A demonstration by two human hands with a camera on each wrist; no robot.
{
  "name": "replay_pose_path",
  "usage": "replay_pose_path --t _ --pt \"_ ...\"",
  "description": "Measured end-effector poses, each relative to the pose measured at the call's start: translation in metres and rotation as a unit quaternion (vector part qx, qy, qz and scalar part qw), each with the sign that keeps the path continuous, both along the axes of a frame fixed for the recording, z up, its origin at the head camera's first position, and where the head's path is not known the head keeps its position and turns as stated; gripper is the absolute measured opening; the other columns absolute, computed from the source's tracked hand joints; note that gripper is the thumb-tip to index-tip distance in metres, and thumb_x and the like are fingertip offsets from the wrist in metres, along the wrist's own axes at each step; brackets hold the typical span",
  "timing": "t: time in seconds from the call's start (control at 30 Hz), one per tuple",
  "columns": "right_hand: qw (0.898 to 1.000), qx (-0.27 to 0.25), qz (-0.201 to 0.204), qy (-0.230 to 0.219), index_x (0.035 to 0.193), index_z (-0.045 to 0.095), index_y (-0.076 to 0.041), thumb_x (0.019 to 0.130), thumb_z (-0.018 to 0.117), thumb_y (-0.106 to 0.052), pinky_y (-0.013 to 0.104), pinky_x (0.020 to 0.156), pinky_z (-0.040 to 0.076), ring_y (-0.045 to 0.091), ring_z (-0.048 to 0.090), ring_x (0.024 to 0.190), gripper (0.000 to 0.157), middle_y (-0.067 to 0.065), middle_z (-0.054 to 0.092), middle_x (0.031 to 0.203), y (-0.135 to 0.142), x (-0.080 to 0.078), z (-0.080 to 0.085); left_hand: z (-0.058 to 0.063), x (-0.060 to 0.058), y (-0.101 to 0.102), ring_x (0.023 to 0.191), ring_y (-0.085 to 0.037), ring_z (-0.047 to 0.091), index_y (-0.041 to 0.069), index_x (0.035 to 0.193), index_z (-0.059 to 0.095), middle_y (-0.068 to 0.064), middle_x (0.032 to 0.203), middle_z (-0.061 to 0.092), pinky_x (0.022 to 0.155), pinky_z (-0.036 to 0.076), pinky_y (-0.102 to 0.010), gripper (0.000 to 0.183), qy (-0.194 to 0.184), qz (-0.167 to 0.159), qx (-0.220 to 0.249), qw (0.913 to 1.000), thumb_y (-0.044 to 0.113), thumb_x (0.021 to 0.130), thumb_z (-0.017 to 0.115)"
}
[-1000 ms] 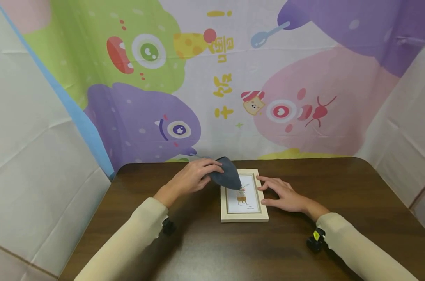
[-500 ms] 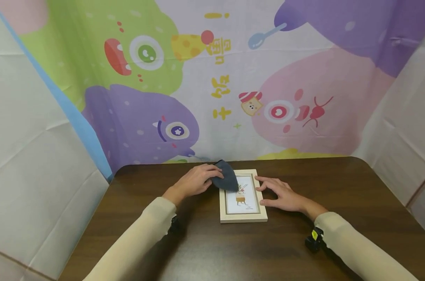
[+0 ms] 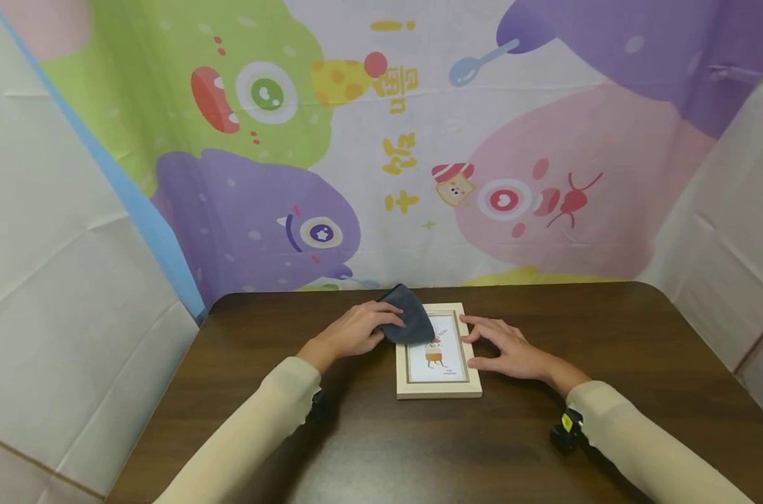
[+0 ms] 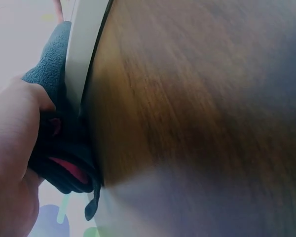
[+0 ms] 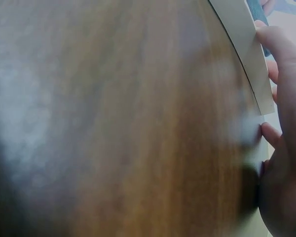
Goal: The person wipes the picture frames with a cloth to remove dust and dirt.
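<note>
A cream-edged picture frame [image 3: 439, 390] lies flat on the dark wooden table, with a print of flowers on a small stool behind its pane. Over its upper left part lies a folded dark blue-grey cloth [image 3: 409, 318], which my left hand [image 3: 353, 330] grips at its left side. In the left wrist view the folds of the cloth [image 4: 52, 59] bulge under the fingers, and a bit of red shows inside. Along the frame's right edge, my right hand [image 3: 507, 352] touches the border with spread, slightly bent fingers and thumb.
The brown table [image 3: 381, 448] spreads out around the frame. Right behind its back edge hangs a curtain [image 3: 413, 245] with cartoon monsters, and pale panels [image 3: 60, 280] stand at both sides. A small black wrist camera [image 3: 565, 434] sits under the right cuff.
My left hand has come down slightly toward the table, and the cloth, tilted up before, now lies flatter over the frame's upper left. My right hand stays at the right edge.
</note>
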State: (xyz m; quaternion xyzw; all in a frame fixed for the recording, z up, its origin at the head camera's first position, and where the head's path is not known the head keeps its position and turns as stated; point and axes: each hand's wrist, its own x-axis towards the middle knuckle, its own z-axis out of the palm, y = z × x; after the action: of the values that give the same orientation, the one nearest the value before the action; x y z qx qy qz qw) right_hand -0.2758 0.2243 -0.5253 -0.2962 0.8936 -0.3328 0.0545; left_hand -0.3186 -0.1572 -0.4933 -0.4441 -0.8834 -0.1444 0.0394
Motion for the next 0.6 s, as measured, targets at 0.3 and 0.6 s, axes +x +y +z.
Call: replay_pose_path --t 0.3,0.6 --pt "1.000 0.003 0.002 0.003 0.123 0.071 -0.031 0.103 0.082 -0.039 0.086 0.119 0.026 0.053 0.040 0.161 0.024 0.013 0.045 0.180 0.001 -0.001 -0.002 -0.042 -0.022 -0.009 0.143 -0.034 0.069 0.022 0.139 0.078 -0.008 0.157 0.070 0.117 0.059 -0.055 0.043 0.031 -0.022 0.019 0.9991 0.002 0.103 0.067" --pt "1.000 0.000 0.004 0.005 0.122 0.072 -0.030 0.103 0.082 -0.039 0.086 0.119 0.026 0.053 0.040 0.161 0.023 0.013 0.047 0.179 0.001 -0.001 0.000 -0.001 0.030 -0.003 0.137 -0.038 0.071 0.013 0.134 0.079 -0.015 0.150 0.074 0.115 0.060 -0.057 0.038 0.039 -0.040 0.031 0.9980 -0.003 0.100 0.070"
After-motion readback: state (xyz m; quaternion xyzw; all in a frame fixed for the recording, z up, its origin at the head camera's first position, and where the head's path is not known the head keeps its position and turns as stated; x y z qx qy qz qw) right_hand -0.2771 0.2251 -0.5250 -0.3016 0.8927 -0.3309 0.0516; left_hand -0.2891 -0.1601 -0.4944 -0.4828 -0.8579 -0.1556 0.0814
